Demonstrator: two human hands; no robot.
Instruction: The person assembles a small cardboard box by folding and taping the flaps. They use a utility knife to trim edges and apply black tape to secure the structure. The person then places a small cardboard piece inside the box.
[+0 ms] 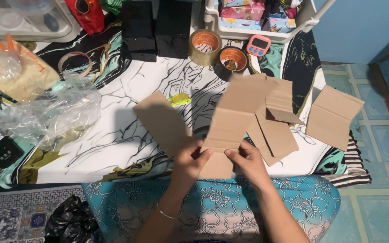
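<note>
My left hand (190,161) and my right hand (247,160) both grip the near end of a flat brown cardboard piece (237,114) with fold lines, held up above the table's front edge. Under it and to the left lies another cardboard strip (160,120). More cardboard flaps (278,121) lie beneath it on the right. A separate creased cardboard piece (334,116) hangs over the table's right edge. A small yellow-green object (179,99) lies just beyond the left strip.
A low table with a black-and-white patterned cover (113,135) holds two tape rolls (205,46), a black roll (232,60), a pink timer (258,45), two black boxes (156,28), crumpled clear plastic (50,110) and a white basket (262,31). A black bag (70,220) lies on the floor.
</note>
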